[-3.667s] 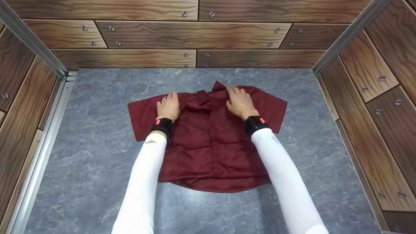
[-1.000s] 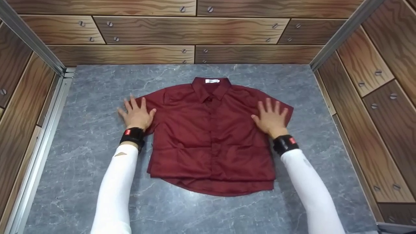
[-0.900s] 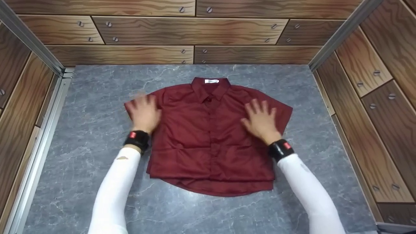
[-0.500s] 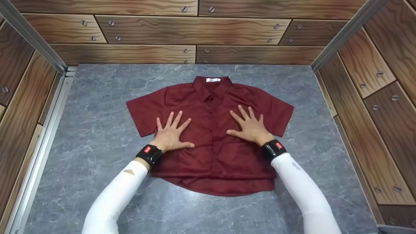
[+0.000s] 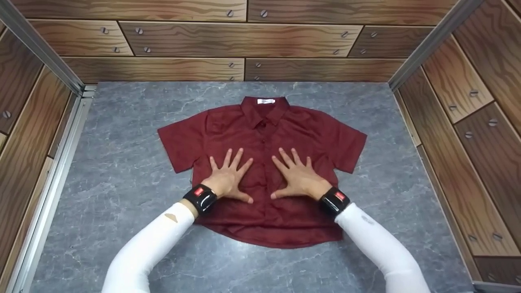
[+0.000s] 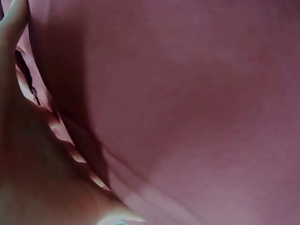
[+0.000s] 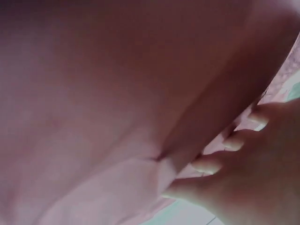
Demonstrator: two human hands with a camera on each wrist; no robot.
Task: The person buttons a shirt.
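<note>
A dark red short-sleeved shirt (image 5: 264, 138) lies front up on the grey marbled surface, its collar (image 5: 264, 110) with a white label at the far side. Both sleeves spread outward, and the lower part shows a crosswise fold above the curved hem (image 5: 281, 240). My left hand (image 5: 228, 177) rests on the shirt's left half, fingers spread. On the right half lies my right hand (image 5: 299, 177), also with spread fingers, its thumb near the button placket. In the wrist views, red cloth fills most of the picture beside the left hand (image 6: 42, 154) and the right hand (image 7: 253, 168).
Wood-patterned panels wall in the surface at the back (image 5: 244, 40), left and right (image 5: 480, 162). A metal rail (image 5: 53, 191) runs along the left edge. Grey marbled surface (image 5: 122, 195) shows all around the shirt.
Both hands have moved from the collar, out to the sleeves, then inward and down onto the shirt's middle. The collar has been straightened out and the shirt front lies smoother.
</note>
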